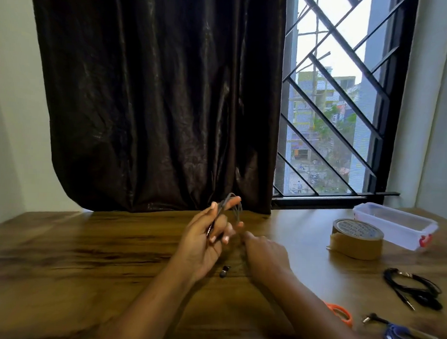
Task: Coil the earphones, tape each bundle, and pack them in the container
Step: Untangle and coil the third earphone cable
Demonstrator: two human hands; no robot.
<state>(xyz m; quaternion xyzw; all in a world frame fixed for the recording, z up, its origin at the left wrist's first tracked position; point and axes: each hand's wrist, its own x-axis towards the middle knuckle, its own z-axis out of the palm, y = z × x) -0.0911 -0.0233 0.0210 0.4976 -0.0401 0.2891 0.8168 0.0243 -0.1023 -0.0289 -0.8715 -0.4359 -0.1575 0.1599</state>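
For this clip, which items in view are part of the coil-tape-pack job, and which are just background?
Part of the job:
- grey earphone cable wound on the left hand
- right hand
- brown tape roll
- clear container
- black earphones
- blue earphones
- orange scissors

Background:
- dark curtain
- window grille
- wooden table

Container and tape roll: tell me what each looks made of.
Container: seems clear, glossy plastic, since the table shows through its walls, with a red clip at one end. Tape roll: looks like brown plastic packing tape, slightly shiny, wound on a printed core that may be card.
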